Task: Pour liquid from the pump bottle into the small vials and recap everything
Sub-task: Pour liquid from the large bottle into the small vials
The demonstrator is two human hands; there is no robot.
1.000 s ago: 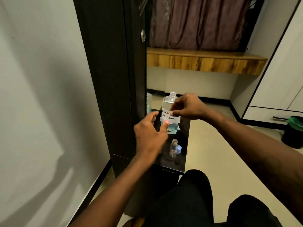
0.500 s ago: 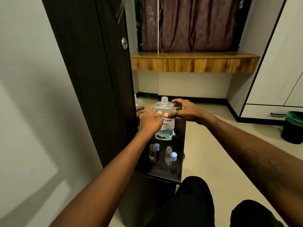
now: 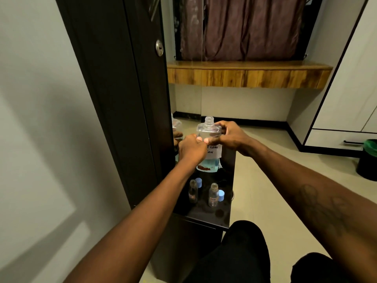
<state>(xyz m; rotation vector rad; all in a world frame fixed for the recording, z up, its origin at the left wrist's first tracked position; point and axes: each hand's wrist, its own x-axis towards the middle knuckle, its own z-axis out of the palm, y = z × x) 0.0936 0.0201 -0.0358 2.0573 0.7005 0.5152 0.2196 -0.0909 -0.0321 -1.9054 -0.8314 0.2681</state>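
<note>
Right hand (image 3: 228, 137) now gripping bottle (image 3: 209, 131) — "LENS" label (image 3: 214, 150)

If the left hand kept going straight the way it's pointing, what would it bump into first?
The left hand already touches the big bottle. Pushing on, it would probably press that bottle toward the right hand gripping its other side.

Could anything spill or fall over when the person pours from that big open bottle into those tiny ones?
Probably, yes. The big bottle has a wide open neck, while the two vials have very narrow mouths, so liquid could easily miss. The vials stand uncapped and close together under the left hand and right hand, so an arm might knock one down. The loose blue caps could roll off the dark shelf.
</note>
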